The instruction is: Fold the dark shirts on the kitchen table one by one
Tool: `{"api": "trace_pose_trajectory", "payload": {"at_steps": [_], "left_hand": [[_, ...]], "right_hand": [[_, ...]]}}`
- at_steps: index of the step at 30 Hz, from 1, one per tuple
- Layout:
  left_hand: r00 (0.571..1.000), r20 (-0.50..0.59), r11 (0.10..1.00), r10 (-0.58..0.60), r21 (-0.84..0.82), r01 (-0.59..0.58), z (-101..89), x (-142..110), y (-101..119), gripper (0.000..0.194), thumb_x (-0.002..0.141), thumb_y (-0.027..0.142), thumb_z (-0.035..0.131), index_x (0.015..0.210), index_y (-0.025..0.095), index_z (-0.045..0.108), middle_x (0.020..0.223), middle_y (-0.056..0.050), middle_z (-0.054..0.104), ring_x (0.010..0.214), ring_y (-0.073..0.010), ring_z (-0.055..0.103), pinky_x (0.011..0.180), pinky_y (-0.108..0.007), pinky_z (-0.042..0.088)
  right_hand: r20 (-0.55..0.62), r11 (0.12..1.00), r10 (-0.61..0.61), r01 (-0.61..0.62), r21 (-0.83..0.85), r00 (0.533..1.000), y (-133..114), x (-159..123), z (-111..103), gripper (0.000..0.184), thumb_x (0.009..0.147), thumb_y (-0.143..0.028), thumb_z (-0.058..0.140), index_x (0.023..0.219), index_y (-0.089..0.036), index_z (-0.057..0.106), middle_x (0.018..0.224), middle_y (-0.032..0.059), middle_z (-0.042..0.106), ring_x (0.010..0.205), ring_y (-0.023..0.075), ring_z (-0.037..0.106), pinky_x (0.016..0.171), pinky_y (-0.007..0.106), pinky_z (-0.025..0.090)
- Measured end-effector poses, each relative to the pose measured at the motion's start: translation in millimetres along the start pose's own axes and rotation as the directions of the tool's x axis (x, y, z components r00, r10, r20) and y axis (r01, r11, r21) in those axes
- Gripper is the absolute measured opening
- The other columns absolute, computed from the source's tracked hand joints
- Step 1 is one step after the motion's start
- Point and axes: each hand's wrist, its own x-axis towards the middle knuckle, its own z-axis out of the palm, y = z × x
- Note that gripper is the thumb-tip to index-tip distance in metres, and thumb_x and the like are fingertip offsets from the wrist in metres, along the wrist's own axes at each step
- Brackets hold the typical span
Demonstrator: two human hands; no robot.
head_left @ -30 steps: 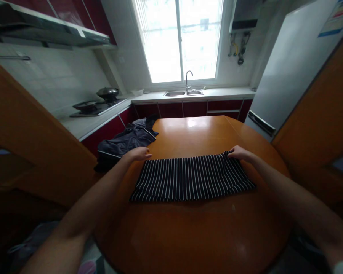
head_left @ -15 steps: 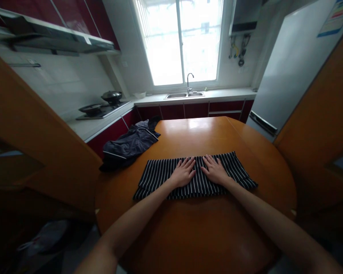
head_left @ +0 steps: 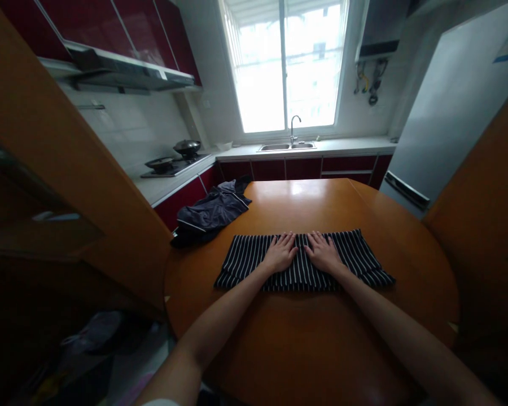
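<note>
A folded black cloth with white stripes (head_left: 249, 255) lies flat across the wooden table (head_left: 313, 338), wider than it is deep. My left hand (head_left: 280, 252) rests palm down near the middle of the cloth, its fingers stretched out toward the far edge. Beside it, a small gap to the right, my right hand (head_left: 324, 252) presses flat on the same cloth with fingers spread. Neither hand grips anything. The cloth under both palms is hidden.
A heap of dark clothes (head_left: 215, 210) with white piping lies at the table's far left edge. Beyond are a hob with a pan (head_left: 160, 164) and a lidded wok (head_left: 187, 148), a sink (head_left: 275, 147) under the window, and a fridge (head_left: 444, 107) at right.
From the cloth's far corners, where the right hand pinched one, both hands have come together onto its middle and lie flat. The whole view has shifted, so everything appears farther right.
</note>
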Motion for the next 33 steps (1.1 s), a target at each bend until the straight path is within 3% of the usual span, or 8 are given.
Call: {"api": "trace_pose_trajectory", "payload": {"at_steps": [7, 13, 16, 19, 21, 24, 28, 33], "left_hand": [[0.967, -0.006, 0.959, -0.255, 0.124, 0.253, -12.1, -37.4, -83.1, 0.06, 0.105, 0.046, 0.017, 0.157, 0.019, 0.029, 0.163, -0.008, 0.026, 0.152, -0.0257, 0.018, 0.122, -0.051, 0.015], [0.908, 0.024, 0.902, -0.419, 0.129, 0.413, -31.4, -52.5, -118.9, 0.061, 0.104, 0.045, 0.016, 0.157, 0.016, 0.027, 0.164, -0.012, 0.022, 0.151, -0.0306, 0.019, 0.118, -0.059, 0.019], [0.904, -0.029, 0.893, -0.427, 0.146, 0.426, -39.3, -46.8, -96.2, 0.063, 0.104, 0.045, 0.02, 0.156, 0.01, 0.028, 0.163, -0.018, 0.021, 0.151, -0.033, 0.017, 0.118, -0.06, 0.018], [0.976, -0.105, 0.968, -0.192, 0.141, 0.206, -36.3, -36.9, -41.7, 0.058, 0.104, 0.037, 0.021, 0.154, 0.009, 0.03, 0.163, -0.016, 0.025, 0.152, -0.0284, 0.017, 0.12, -0.055, 0.015], [0.994, -0.108, 0.996, -0.015, 0.085, 0.025, -27.9, -32.3, -0.6, 0.056, 0.103, 0.029, 0.021, 0.155, 0.011, 0.029, 0.163, -0.012, 0.025, 0.152, -0.023, 0.017, 0.122, -0.049, 0.016], [0.995, -0.063, 0.997, 0.076, 0.03, -0.074, -11.6, -31.8, 41.1, 0.057, 0.1, 0.026, 0.026, 0.154, 0.008, 0.03, 0.163, -0.013, 0.026, 0.152, -0.0229, 0.017, 0.122, -0.045, 0.019], [0.995, -0.032, 0.995, 0.089, 0.044, -0.088, 3.2, -36.4, 47.3, 0.058, 0.099, 0.025, 0.028, 0.154, 0.008, 0.031, 0.163, -0.014, 0.025, 0.152, -0.0253, 0.016, 0.122, -0.049, 0.017], [0.993, -0.042, 0.991, 0.111, 0.082, -0.108, 5.1, -35.3, 38.5, 0.057, 0.099, 0.023, 0.026, 0.153, 0.007, 0.032, 0.162, -0.014, 0.026, 0.152, -0.0251, 0.017, 0.122, -0.048, 0.019]], "right_hand": [[-0.022, 0.981, 0.165, -0.166, -0.097, 0.986, 82.8, -2.2, -4.9, 0.063, 0.101, -0.05, 0.024, 0.156, -0.019, 0.031, 0.164, 0.0086, 0.022, 0.152, 0.0237, 0.014, 0.121, 0.054, 0.007], [-0.066, 0.963, 0.25, -0.255, -0.086, 0.966, 103.8, -7.8, -11.5, 0.064, 0.101, -0.048, 0.024, 0.154, -0.015, 0.034, 0.164, 0.0114, 0.023, 0.152, 0.0263, 0.016, 0.119, 0.059, 0.009], [-0.191, 0.966, 0.224, -0.244, -0.087, 0.956, 86.0, -11.6, -19.0, 0.063, 0.101, -0.043, 0.024, 0.153, -0.01, 0.036, 0.162, 0.0156, 0.026, 0.151, 0.0284, 0.017, 0.118, 0.061, 0.005], [-0.296, 0.992, 0.084, -0.108, -0.065, 0.951, 44.7, -20.9, -23.9, 0.06, 0.101, -0.037, 0.024, 0.153, -0.008, 0.035, 0.162, 0.015, 0.028, 0.152, 0.0256, 0.016, 0.12, 0.057, 0.004], [-0.262, 0.998, -0.066, 0.058, -0.04, 0.963, 12.0, -30.7, -21.2, 0.059, 0.101, -0.033, 0.024, 0.154, -0.008, 0.034, 0.162, 0.0128, 0.027, 0.152, 0.0228, 0.016, 0.122, 0.05, 0.007], [-0.127, 0.981, -0.191, 0.192, -0.003, 0.973, -24.1, -46.2, -8.8, 0.06, 0.099, -0.028, 0.026, 0.155, -0.007, 0.032, 0.163, 0.0127, 0.025, 0.152, 0.0229, 0.016, 0.122, 0.047, 0.01], [-0.032, 0.979, -0.202, 0.203, 0.014, 0.979, -33.8, -56.6, 4.1, 0.06, 0.1, -0.03, 0.025, 0.154, -0.006, 0.033, 0.162, 0.0148, 0.025, 0.152, 0.0247, 0.015, 0.122, 0.047, 0.007], [-0.012, 0.983, -0.171, 0.171, 0.062, 0.985, -25.9, -53.4, -1.2, 0.061, 0.1, -0.034, 0.026, 0.156, -0.01, 0.03, 0.164, 0.0113, 0.019, 0.153, 0.0225, 0.011, 0.122, 0.048, 0.002]]}}
